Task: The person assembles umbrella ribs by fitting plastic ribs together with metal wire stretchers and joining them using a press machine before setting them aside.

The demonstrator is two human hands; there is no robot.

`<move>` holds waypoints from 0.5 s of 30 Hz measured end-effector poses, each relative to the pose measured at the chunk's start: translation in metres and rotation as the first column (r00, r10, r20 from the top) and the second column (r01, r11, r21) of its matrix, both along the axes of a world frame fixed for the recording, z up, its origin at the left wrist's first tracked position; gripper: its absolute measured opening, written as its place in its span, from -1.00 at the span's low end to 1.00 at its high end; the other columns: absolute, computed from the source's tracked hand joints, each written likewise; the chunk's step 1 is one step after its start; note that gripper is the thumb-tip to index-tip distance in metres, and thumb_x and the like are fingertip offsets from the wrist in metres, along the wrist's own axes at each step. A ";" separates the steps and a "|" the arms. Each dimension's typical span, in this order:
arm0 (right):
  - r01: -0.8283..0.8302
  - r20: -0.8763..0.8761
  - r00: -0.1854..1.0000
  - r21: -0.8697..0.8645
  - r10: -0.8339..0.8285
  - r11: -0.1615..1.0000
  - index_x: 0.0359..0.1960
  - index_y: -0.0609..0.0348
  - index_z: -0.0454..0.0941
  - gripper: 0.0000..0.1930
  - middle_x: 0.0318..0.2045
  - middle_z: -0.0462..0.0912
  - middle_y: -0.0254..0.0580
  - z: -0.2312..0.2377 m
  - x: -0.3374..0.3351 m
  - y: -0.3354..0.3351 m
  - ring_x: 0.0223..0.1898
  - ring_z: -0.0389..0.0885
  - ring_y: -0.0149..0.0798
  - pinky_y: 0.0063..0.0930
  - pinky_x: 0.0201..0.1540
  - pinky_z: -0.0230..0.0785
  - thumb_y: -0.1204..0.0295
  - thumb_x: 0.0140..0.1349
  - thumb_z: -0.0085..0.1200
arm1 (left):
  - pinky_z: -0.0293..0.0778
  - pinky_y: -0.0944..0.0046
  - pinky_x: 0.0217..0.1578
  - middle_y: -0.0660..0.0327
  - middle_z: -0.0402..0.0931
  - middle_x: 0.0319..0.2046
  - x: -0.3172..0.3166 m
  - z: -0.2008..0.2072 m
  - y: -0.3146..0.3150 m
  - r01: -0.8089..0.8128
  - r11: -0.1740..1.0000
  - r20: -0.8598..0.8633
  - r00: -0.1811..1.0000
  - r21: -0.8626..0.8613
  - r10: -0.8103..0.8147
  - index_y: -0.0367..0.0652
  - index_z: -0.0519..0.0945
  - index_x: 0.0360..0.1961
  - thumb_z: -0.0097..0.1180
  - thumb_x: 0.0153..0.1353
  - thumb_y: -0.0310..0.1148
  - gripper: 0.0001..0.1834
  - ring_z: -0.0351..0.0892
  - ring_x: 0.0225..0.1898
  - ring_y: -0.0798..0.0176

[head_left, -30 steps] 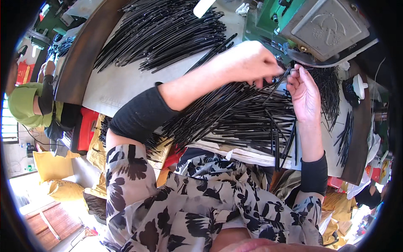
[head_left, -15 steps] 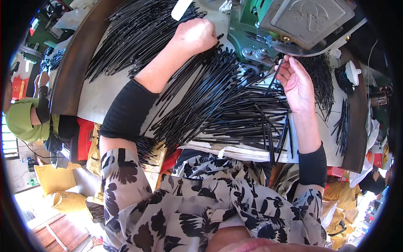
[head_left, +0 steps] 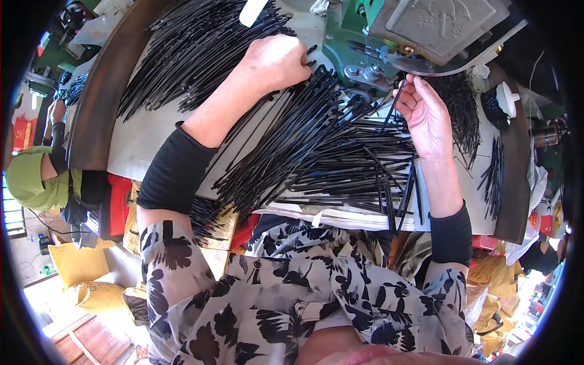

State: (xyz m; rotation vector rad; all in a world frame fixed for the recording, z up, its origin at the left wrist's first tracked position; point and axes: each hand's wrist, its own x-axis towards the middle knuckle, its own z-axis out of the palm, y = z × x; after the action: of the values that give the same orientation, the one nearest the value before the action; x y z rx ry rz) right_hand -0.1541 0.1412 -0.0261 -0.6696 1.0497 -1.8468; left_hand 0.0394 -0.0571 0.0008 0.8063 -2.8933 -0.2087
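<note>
Evidently, the step in hand is single-rod work at the machine [head_left: 368, 73], a green unit with a grey cover [head_left: 435, 33] toward one o'clock from the view's centre. The right hand [head_left: 429, 118], at two o'clock, pinches one slender black rod [head_left: 394, 104] between thumb and fingers, its upper end close beneath the curved metal guard [head_left: 426, 68]; contact cannot be confirmed. The left hand [head_left: 274, 64], at twelve o'clock, is curled knuckles-up near the upper end of the central rod heap [head_left: 278, 145]; its fingertips are hidden, so whether it grips anything cannot be told. The hands are well apart. A second heap [head_left: 201, 55] lies at eleven o'clock. In my judgement, the next move calls for a firm pinch, the rod aligned and fingers clear of the mechanism. Markings: the cover bears a raised emblem [head_left: 438, 21] with characters, not transcribed. Any print on the yellow parcel [head_left: 100, 297] at eight o'clock is too small to read.
</note>
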 end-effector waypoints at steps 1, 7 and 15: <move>0.002 0.006 1.000 -0.010 -0.002 1.000 -0.16 0.32 0.49 -0.76 -0.34 0.61 -0.11 -0.001 -0.002 0.001 -0.31 0.64 -0.29 -0.49 -0.27 0.54 0.40 0.29 -0.08 | 0.48 0.17 -0.22 0.11 0.60 -0.44 0.000 0.000 -0.001 -0.002 0.999 -0.024 1.000 0.036 0.002 -0.16 0.62 -0.39 0.08 -0.05 -0.25 -0.75 0.59 -0.32 0.07; 0.073 0.026 0.997 -0.005 -0.073 0.997 -0.16 0.32 0.49 -0.76 -0.40 0.61 -0.12 0.008 0.001 0.004 -0.43 0.61 -0.35 -0.55 -0.37 0.52 0.39 0.29 -0.09 | 0.48 0.33 -0.37 0.10 0.59 -0.52 0.004 0.001 -0.018 0.140 0.973 -0.264 0.960 0.185 -0.088 -0.28 0.63 -0.40 0.09 -0.04 -0.24 -0.69 0.59 -0.49 0.25; -0.249 -0.333 0.842 0.457 0.424 0.854 -0.07 0.34 0.44 -0.71 -0.50 0.54 -0.21 0.033 0.036 -0.003 -0.69 0.45 -0.51 -0.69 -0.65 0.30 0.40 0.26 -0.09 | 0.27 0.54 -0.61 0.24 0.50 -0.53 -0.011 0.000 0.018 0.359 0.443 -0.443 0.891 0.821 0.098 -0.33 0.50 -0.06 -0.02 0.18 -0.28 -0.62 0.36 -0.65 0.50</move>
State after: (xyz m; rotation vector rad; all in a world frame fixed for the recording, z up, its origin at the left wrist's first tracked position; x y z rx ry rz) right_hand -0.1185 0.1379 0.0071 -0.9644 1.4303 -1.1435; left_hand 0.0279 -0.0395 0.0008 0.4731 -2.2160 -1.8155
